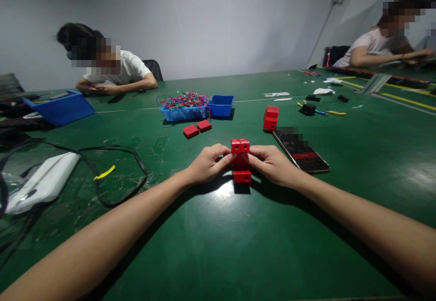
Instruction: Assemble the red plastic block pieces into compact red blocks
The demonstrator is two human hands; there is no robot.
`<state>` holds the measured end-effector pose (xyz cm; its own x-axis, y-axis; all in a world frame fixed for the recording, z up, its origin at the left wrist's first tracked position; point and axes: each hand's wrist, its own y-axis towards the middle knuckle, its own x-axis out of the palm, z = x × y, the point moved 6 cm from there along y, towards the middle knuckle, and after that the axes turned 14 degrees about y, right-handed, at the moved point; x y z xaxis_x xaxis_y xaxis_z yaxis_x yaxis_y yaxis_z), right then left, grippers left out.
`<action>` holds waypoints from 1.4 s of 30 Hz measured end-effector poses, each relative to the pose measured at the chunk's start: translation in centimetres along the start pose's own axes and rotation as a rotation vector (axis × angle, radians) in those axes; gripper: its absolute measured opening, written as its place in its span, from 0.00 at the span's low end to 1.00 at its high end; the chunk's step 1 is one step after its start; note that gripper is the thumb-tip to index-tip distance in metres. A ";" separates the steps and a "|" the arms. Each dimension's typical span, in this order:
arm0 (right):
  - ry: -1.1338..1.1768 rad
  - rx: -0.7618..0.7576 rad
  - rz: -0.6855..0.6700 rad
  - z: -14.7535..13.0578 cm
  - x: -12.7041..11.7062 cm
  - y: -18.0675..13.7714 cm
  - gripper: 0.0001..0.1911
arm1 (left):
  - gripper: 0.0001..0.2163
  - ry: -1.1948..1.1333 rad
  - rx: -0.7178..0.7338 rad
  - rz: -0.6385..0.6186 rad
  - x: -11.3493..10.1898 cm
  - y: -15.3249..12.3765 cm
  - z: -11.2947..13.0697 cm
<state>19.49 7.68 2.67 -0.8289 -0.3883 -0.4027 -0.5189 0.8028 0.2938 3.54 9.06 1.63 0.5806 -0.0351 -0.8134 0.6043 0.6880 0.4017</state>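
Note:
Between my two hands stands a red block-shaped piece (240,161) with small dark holes in its near faces, upright on the green table. My left hand (211,162) pinches its left side with thumb and fingers. From the right, my right hand (269,163) grips the opposite side the same way. A similar red piece (271,119) stands farther back to the right. Two flat red blocks (191,131) lie behind my left hand. My fingers partly cover the middle of the held piece.
A blue bin (185,113) full of coloured wires adjoins another blue bin (221,105). Right of my hands lies a phone (303,153). Black cable (117,147) and a white device (46,180) lie left. Pliers (311,109) are back right. Two people sit across the table (218,246).

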 end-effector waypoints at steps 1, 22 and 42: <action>0.002 0.002 0.005 0.0 0.0 0.0 0.22 | 0.15 0.010 0.006 0.010 0.0 0.0 0.0; 0.014 0.019 0.012 0.1 0.0 0.0 0.24 | 0.12 0.098 0.050 0.049 0.0 -0.2 0.5; 0.018 0.030 0.000 -0.1 0.0 -0.1 0.25 | 0.15 0.039 0.037 -0.006 0.2 0.0 0.6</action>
<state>19.52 7.61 2.71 -0.8324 -0.3966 -0.3872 -0.5129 0.8158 0.2671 3.98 8.63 1.76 0.5556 -0.0102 -0.8314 0.6279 0.6607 0.4115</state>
